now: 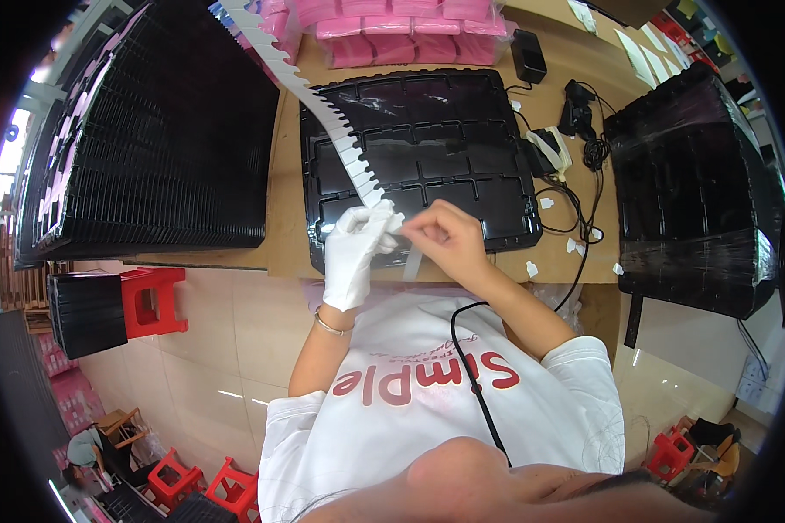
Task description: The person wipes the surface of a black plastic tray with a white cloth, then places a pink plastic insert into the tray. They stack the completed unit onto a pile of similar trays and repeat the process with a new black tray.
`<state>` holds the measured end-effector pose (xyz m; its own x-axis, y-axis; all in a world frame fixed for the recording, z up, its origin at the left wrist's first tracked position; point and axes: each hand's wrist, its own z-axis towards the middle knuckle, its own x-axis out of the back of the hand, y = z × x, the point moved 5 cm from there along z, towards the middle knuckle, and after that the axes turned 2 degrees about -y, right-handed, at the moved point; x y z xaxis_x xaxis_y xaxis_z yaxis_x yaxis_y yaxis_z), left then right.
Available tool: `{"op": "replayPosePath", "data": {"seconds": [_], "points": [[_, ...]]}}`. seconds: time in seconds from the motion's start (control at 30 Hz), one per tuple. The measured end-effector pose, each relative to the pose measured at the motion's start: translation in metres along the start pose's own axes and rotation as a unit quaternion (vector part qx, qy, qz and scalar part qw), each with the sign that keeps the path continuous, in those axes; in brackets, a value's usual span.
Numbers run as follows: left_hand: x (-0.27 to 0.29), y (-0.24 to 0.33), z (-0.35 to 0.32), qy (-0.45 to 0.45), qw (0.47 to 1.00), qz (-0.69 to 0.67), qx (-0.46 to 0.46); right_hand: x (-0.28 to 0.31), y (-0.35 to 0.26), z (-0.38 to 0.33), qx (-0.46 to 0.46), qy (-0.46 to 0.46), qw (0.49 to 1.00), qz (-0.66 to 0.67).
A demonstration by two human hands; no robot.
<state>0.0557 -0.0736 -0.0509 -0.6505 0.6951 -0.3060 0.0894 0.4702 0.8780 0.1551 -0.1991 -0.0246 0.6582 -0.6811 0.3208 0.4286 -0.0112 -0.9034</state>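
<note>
A long white strip with a notched edge (330, 115) runs from the upper left down over the black plastic tray (488, 187). My left hand (351, 257), in a white glove, is closed round the strip's lower end at the tray's near edge. Bare, my right hand (452, 242) is pinched beside the gloved fingertips. Whatever it may hold is too small to make out. Beneath the two hands hangs a short translucent strip (412, 263); what holds it is hidden. The tray, divided into shallow compartments, lies on the brown tabletop (283, 174).
Tall stacks of black trays stand left (166, 131) and right (680, 192). Pink wrapped packs (410, 35) sit at the back. Black cables (597, 152), a black adapter (529, 57) and small white scraps (532, 269) lie right of the tray. A red stool (153, 301) is lower left.
</note>
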Motion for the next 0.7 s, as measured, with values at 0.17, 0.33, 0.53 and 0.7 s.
{"op": "replayPosePath", "data": {"seconds": [0.17, 0.33, 0.53, 0.7], "points": [[-0.001, 0.002, 0.001, 0.032, 0.998, 0.056, -0.019, 0.039, -0.013, -0.015, 0.015, -0.071, 0.997, -0.025], [0.008, 0.005, -0.003, 0.041, 0.995, 0.085, -0.018, 0.128, 0.055, -0.015, -0.21, -0.124, 0.959, -0.145], [0.009, 0.0, -0.001, 0.036, 0.994, 0.095, -0.029, 0.132, 0.065, -0.016, -0.181, -0.07, 0.943, -0.271], [0.012, -0.004, 0.0, 0.04, 0.993, 0.103, -0.036, 0.132, 0.069, -0.019, -0.16, -0.046, 0.947, -0.276]]}}
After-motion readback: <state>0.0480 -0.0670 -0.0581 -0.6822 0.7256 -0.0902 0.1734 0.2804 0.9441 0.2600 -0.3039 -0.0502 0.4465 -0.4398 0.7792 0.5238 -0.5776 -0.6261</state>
